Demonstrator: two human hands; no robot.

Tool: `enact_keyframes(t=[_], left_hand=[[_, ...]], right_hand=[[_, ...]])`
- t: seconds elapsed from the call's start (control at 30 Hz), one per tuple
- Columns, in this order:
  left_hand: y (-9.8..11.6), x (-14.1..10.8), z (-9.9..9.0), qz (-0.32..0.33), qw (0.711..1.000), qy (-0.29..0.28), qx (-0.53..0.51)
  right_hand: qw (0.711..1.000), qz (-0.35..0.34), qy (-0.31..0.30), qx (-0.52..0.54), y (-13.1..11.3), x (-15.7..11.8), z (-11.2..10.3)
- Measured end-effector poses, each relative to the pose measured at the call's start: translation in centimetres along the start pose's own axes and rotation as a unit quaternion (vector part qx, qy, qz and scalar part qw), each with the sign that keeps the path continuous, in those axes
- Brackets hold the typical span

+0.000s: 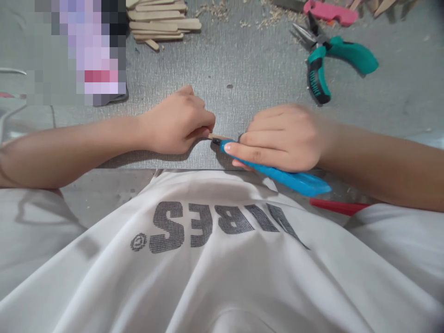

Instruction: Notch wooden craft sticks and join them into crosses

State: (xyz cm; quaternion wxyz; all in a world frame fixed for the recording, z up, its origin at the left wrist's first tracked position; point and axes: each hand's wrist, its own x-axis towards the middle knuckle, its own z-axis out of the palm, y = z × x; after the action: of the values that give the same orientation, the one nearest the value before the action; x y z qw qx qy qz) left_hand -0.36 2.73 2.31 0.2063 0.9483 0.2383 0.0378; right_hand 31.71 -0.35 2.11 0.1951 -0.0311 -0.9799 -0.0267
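Near the table's front edge, my left hand (pixel 183 121) is closed around a thin wooden stick (pixel 212 136), most of it hidden by the fingers. My right hand (pixel 282 136) grips a blue utility knife (pixel 277 173), its handle slanting down to the right past the table edge. The knife's dark tip meets the stick just beside my left fingers. My right thumb or finger presses on the front of the blue handle. How much blade is out cannot be made out.
A pile of popsicle sticks (pixel 156 23) lies at the back left. Teal-and-black pliers (pixel 319 51) rest open at the back right, near a pink-handled tool (pixel 331 12). Wood shavings (pixel 274 17) are scattered along the back. A red object (pixel 338 206) shows below the table edge.
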Motion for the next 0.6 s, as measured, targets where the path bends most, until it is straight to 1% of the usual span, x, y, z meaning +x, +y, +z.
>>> enact_keyframes(t=[0.13, 0.23, 0.33, 0.37, 0.47, 0.53, 0.6], left_hand=[[0.2, -0.1, -0.2, -0.013, 1.0, -0.003, -0.005], [0.6, -0.2, -0.6, -0.034, 0.999, -0.014, 0.004], [0.8, -0.3, -1.2, -0.059, 0.998, -0.023, -0.012], [0.8, -0.4, -1.3, -0.069, 0.997, -0.025, -0.02], [0.9, -0.5, -1.7, -0.094, 0.994, -0.024, -0.044], [1.1, -0.5, -1.9, -0.112, 0.992, -0.017, -0.061], [1.5, -0.5, -2.3, -0.134, 0.988, -0.014, -0.081]], right_hand=[[0.999, -0.03, -0.015, -0.027, -0.1, -0.1, 0.3], [0.995, -0.069, -0.025, -0.07, -0.2, -0.2, 0.3], [0.987, -0.1, -0.041, -0.122, -0.3, 0.0, 0.1], [0.983, -0.106, -0.037, -0.147, -0.3, 0.0, 0.1], [0.97, -0.123, 0.023, -0.206, -0.3, 0.4, -0.1], [0.967, -0.123, 0.07, -0.211, -0.3, 0.8, -0.2], [0.968, -0.121, 0.088, -0.203, -0.3, 1.2, -0.3]])
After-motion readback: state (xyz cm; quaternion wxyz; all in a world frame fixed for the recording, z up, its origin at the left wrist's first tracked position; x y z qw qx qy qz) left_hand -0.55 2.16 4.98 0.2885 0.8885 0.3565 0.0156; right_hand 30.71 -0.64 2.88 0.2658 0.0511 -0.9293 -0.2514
